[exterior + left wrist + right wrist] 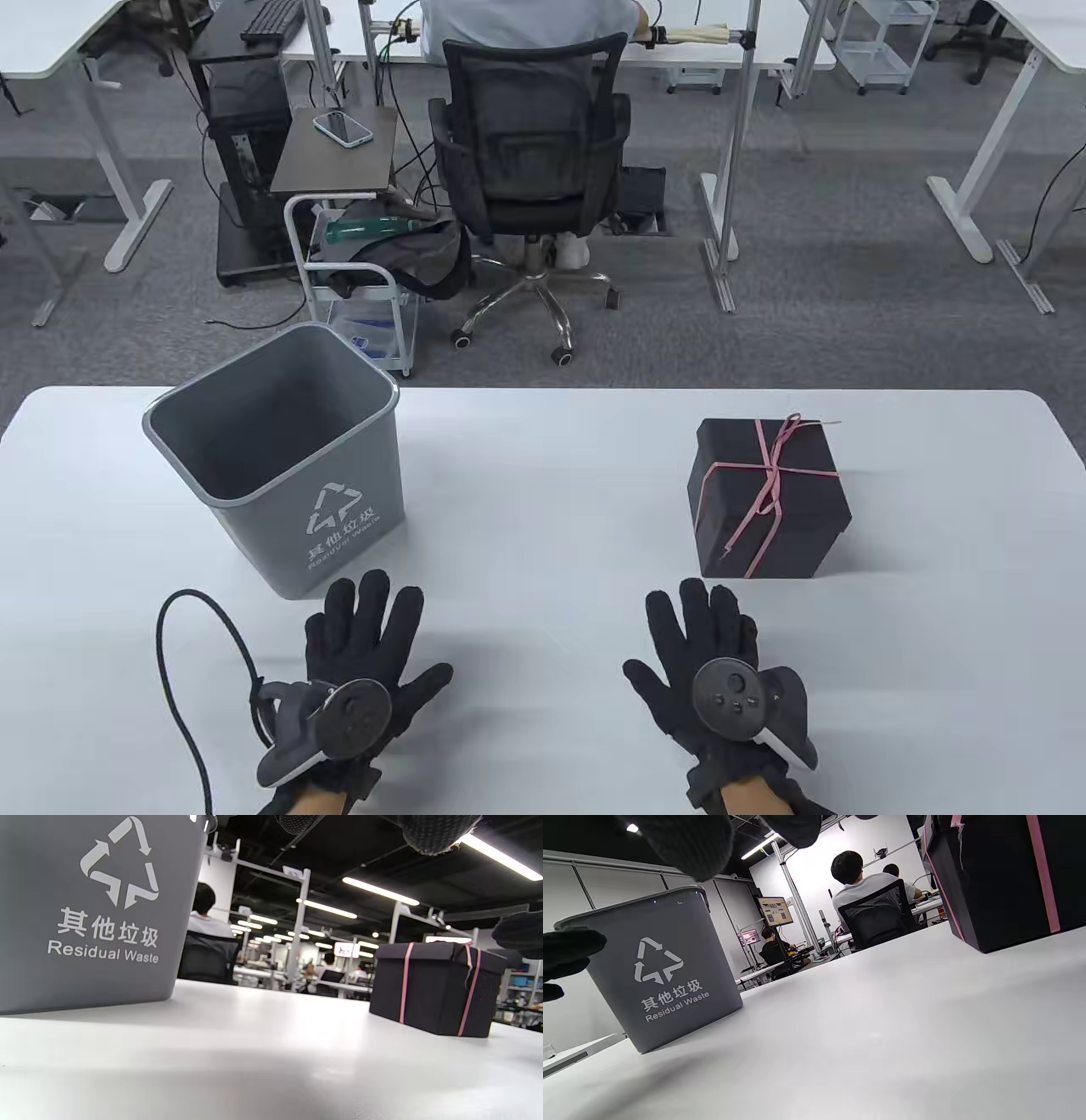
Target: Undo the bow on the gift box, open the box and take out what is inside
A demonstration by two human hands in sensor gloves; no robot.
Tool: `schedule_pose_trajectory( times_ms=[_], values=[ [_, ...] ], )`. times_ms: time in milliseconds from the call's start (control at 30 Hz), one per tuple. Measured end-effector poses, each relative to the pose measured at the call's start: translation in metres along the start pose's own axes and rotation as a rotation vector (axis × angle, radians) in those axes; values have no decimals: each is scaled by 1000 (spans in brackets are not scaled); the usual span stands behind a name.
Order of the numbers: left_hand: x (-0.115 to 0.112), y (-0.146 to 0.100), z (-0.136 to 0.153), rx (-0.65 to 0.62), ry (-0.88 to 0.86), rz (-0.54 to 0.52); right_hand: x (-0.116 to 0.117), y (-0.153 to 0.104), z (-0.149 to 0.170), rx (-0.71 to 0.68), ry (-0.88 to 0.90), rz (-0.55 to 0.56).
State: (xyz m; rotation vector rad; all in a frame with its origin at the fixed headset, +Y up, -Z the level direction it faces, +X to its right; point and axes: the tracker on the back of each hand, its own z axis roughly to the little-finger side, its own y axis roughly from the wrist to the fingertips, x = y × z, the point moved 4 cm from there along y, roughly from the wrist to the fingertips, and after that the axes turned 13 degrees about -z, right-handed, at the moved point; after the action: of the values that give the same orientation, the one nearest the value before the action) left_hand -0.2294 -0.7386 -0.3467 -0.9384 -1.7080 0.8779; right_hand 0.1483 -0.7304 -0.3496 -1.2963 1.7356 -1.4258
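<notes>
The grey bin (pixel 280 458) stands on the left, the black box (pixel 768 501) on the right. Bare table (pixel 543 509) lies wide between them.

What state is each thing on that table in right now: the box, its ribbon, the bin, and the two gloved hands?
Gift box: closed, lid on, upright on the table.
Ribbon: still tied round the box, bow on the lid.
Bin: upright, open-topped, nothing visible inside.
Left hand: open, fingers spread flat, holding nothing.
Right hand: open, fingers spread flat, just short of the box.
</notes>
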Motion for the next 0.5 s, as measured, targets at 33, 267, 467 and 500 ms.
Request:
schedule_pose_trajectory(
  times_ms=[33,267,467,500],
  values=[
    [0,0,0,4,-2,0,0,0,0,-1,6,2],
    [-2,-1,1,12,4,17,1,0,2,-5,38,-3],
    [-1,-2,2,8,1,16,2,2,7,19,43,3],
    [1,-2,1,9,0,11,3,3,10,32,39,8]
  ],
)
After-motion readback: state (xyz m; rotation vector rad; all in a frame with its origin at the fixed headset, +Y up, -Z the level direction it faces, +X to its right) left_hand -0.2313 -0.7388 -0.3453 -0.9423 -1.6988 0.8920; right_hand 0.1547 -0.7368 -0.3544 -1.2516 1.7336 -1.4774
